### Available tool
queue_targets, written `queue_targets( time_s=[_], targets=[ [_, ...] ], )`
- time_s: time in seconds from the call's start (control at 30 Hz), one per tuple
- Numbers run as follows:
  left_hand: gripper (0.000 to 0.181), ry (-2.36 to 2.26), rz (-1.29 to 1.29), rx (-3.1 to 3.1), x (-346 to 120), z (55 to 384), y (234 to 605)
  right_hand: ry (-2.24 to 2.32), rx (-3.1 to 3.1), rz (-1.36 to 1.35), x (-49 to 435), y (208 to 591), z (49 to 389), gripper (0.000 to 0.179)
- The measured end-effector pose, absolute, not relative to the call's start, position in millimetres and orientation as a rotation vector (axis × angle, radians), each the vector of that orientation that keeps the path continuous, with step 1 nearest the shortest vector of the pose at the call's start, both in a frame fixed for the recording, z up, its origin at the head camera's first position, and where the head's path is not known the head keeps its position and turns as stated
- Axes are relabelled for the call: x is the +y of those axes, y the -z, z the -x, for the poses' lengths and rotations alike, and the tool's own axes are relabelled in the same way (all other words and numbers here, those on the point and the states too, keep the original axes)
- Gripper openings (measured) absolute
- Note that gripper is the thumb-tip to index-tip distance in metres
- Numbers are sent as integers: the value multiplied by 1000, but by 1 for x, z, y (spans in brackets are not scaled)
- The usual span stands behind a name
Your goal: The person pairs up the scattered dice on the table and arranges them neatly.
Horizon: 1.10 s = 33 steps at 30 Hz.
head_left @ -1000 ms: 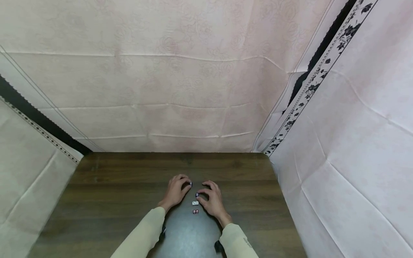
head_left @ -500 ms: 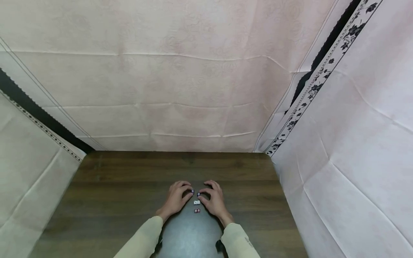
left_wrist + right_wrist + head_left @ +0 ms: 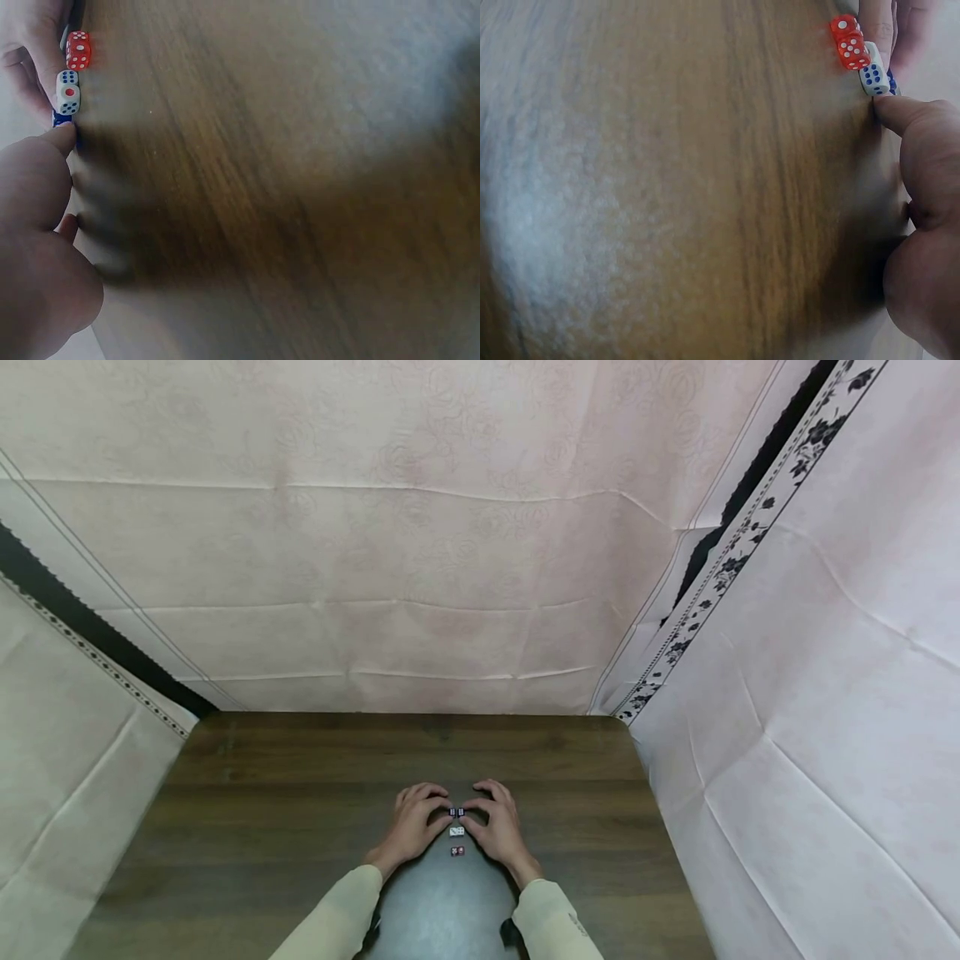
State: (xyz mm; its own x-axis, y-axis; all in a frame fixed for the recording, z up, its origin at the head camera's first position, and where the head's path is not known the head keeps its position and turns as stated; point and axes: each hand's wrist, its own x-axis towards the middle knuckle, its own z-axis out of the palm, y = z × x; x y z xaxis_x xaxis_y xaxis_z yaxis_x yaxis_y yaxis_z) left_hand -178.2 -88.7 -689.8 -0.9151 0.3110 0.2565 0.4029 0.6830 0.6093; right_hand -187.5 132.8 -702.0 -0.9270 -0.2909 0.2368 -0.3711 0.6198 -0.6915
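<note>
Two small blue dice lie side by side in the head view. My left hand [image 3: 411,825] pinches the left blue die [image 3: 452,812] between thumb and forefinger, and my right hand [image 3: 497,831] pinches the right blue die [image 3: 461,812] the same way. Just nearer to me is a pair of white dice [image 3: 457,832], and nearer still a pair of red dice [image 3: 457,852]. The left wrist view shows the white dice [image 3: 68,93] and red dice [image 3: 78,50] in close line; the blue ones [image 3: 61,118] are mostly covered by fingers.
Everything lies on a dark wooden table [image 3: 300,793] with rounded far corners. Pale patterned cloth [image 3: 465,568] hangs behind it, with more cloth [image 3: 840,735] along the right side and the left.
My left hand has brought its blue die nearer and to the right, up against the other blue die. The right hand keeps nearly the same place on its die.
</note>
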Motion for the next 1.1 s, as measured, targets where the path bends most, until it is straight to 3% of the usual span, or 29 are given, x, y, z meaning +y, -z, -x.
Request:
queue_targets(
  time_s=[1.1],
  targets=[
    [16,987,636,-2658,-90,178,700,-1167,-2755,-553,133,703,187,15]
  ],
)
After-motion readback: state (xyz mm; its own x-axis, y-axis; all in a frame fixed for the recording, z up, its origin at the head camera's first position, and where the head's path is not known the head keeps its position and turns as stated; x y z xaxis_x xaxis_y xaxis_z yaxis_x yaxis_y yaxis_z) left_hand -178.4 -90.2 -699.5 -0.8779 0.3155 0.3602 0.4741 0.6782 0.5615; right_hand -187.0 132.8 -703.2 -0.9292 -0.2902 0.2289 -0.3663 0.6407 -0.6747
